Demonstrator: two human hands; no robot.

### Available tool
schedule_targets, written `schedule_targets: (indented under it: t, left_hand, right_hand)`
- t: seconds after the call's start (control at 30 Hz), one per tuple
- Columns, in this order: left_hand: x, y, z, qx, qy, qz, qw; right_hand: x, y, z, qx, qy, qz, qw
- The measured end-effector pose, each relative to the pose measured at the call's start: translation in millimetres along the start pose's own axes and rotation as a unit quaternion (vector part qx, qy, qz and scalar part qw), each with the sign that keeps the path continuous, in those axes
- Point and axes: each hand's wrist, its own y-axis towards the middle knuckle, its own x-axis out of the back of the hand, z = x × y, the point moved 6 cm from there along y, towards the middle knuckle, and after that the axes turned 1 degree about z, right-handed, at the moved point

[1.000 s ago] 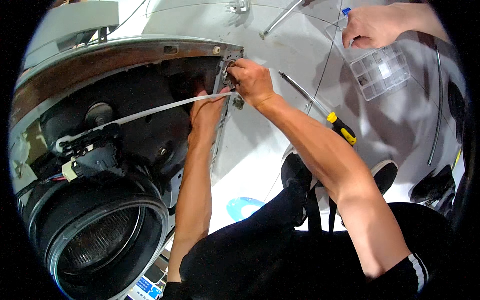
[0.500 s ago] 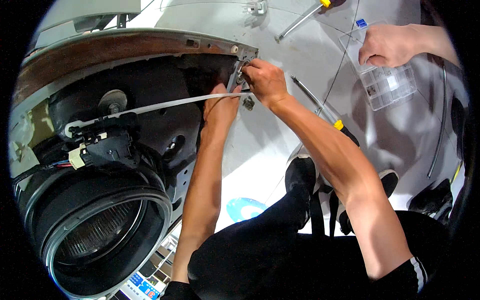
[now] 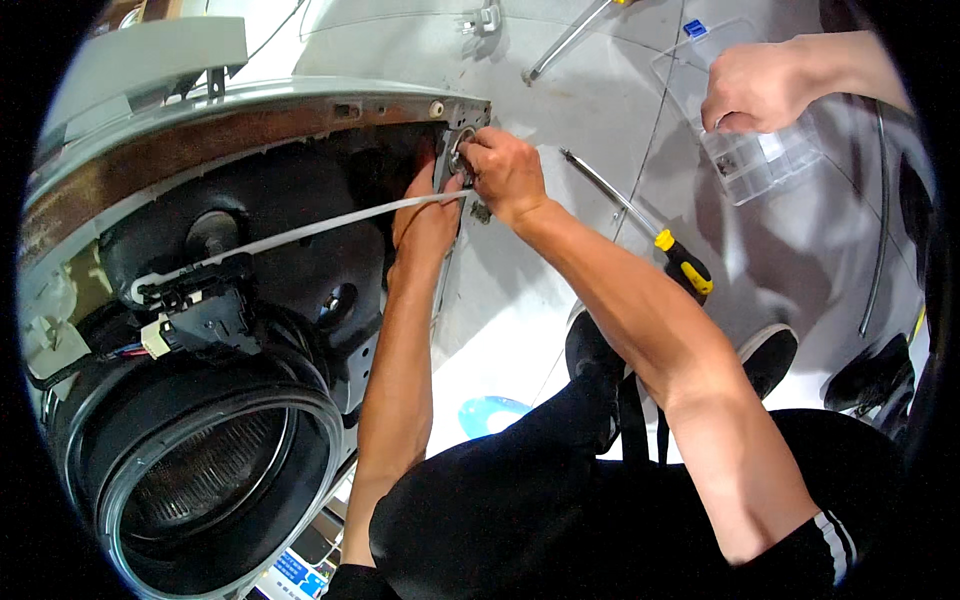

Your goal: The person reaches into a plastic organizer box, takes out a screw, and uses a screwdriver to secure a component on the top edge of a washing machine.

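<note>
My right hand (image 3: 508, 174) pinches a small metal fitting (image 3: 462, 143) at the corner of an open appliance body, its fingers and thumb closed on it. My left hand (image 3: 428, 222) reaches up on the inner side of the same corner. Its thumb is beside the fitting, one finger lies behind the grey metal bracket (image 3: 446, 158), and the other fingers are partly hidden. A long white strip (image 3: 320, 229) runs from a black part with a cream connector (image 3: 205, 315) to my hands, crossing over my left hand. Below it is a black round housing with a clear ring (image 3: 330, 420).
Another person's hand (image 3: 755, 88) is over a clear compartment box (image 3: 765, 180) at the upper right. A yellow-and-black screwdriver (image 3: 640, 222) lies on the tiles, with another long tool (image 3: 570, 42) farther off. A white plug (image 3: 485, 20) and a dark tube (image 3: 882, 220) are also there.
The whole view has shifted slightly, with the floor items now farther left and up. Both my hands are still at the same corner, and the other person's hand is still over the box.
</note>
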Motion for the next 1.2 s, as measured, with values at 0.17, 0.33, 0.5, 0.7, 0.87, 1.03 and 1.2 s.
schedule_targets:
  t: [0.17,0.33,0.5,0.7,0.87,1.03,1.2]
  left_hand:
    - [0.4,0.8,4.5,0.018,-0.023,0.030,0.999]
    - [2.7,2.8,8.1,-0.028,-0.097,0.030,0.994]
    - [4.1,6.7,7.8,0.006,-0.069,0.043,0.997]
    - [-1.6,11.6,5.6,-0.020,-0.096,0.031,0.995]
    - [0.3,3.3,-4.1,0.043,-0.067,0.006,0.997]
    - [2.9,-0.3,-10.1,0.073,-0.058,0.008,0.996]
    - [3.4,-2.4,-10.7,0.084,-0.057,-0.019,0.995]
  right_hand:
    - [-0.7,2.3,-2.3,-0.001,0.009,-0.004,1.000]
    - [0.3,2.8,-5.6,-0.010,0.016,0.019,1.000]
    - [-3.4,2.5,-9.6,0.002,0.021,0.017,1.000]
    - [-2.7,5.6,-4.7,-0.003,0.028,0.027,0.999]
    - [-1.0,5.1,-4.6,0.006,0.040,0.021,0.999]
    - [3.7,2.6,-13.9,-0.059,0.157,-0.026,0.985]
    - [-11.2,-18.1,-35.1,-0.479,0.432,0.031,0.764]
